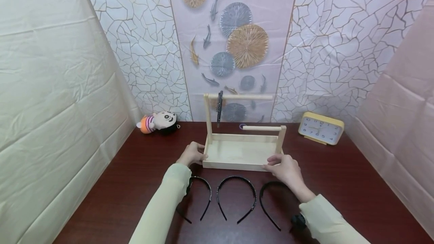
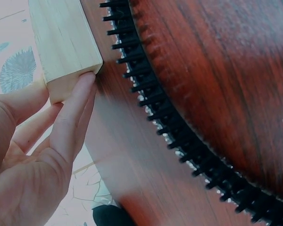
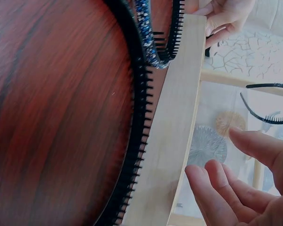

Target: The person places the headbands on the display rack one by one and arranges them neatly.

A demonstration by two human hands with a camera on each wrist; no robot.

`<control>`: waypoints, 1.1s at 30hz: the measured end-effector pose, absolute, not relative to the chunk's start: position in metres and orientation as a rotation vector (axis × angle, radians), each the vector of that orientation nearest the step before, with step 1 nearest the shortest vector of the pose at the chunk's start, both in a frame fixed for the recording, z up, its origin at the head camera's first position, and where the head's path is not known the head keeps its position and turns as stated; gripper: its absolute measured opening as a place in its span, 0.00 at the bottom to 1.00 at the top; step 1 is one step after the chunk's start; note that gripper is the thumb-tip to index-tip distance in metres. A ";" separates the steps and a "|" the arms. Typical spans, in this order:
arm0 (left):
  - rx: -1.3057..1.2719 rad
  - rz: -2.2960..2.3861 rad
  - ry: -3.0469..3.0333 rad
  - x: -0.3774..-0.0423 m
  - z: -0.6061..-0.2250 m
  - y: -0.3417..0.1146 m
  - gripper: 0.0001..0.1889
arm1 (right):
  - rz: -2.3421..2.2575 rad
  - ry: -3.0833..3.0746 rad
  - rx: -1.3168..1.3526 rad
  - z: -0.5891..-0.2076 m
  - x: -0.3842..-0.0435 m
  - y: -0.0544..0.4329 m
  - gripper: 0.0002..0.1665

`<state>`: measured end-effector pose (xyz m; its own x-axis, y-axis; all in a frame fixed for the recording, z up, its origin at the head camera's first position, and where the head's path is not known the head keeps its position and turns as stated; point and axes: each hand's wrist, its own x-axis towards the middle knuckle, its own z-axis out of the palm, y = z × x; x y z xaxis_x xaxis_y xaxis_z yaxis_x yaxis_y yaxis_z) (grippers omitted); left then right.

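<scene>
A pale wooden stand (image 1: 240,153) has a shallow tray base, a tall post with a bar at left and a shorter post with a bar at right. My left hand (image 1: 191,154) pinches its left front corner. At the right front corner, my right hand (image 1: 286,168) touches the tray edge, its thumb and fingers apart in the right wrist view. One toothed headband (image 1: 219,108) hangs on the upper bar; a purple ring (image 1: 242,126) is at the lower bar's end. Before the stand lie a left headband (image 1: 207,188), a middle headband (image 1: 236,177) and a right headband (image 1: 263,199).
On the dark red wooden table (image 1: 112,199), a plush toy (image 1: 157,121) lies at the back left. A yellow alarm clock (image 1: 320,129) stands at the back right. Patterned cloth (image 1: 152,48) hangs behind, with plain cloth at both sides.
</scene>
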<state>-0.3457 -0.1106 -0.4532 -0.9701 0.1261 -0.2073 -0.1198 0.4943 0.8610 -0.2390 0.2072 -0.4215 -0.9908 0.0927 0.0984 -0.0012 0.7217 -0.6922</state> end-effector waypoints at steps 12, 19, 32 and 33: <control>-0.006 1.463 2.490 -0.346 -0.455 -0.111 0.24 | 1.161 -2.871 -0.193 -0.422 -0.229 0.221 0.20; -0.016 1.474 2.481 -0.346 -0.455 -0.109 0.24 | 1.101 -2.913 -0.181 -0.425 -0.223 0.234 0.21; -0.011 1.481 2.479 -0.345 -0.454 -0.112 0.24 | 0.998 -2.955 -0.220 -0.431 -0.216 0.251 0.21; -0.008 1.480 2.480 -0.345 -0.453 -0.112 0.24 | 1.002 -2.959 -0.226 -0.431 -0.216 0.252 0.21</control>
<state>-0.3455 -0.1123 -0.4532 -0.9681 0.1235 -0.2182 -0.1334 0.4835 0.8651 -0.2157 0.2523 -0.4314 -0.9895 0.1397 -0.0372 0.1335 0.7847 -0.6053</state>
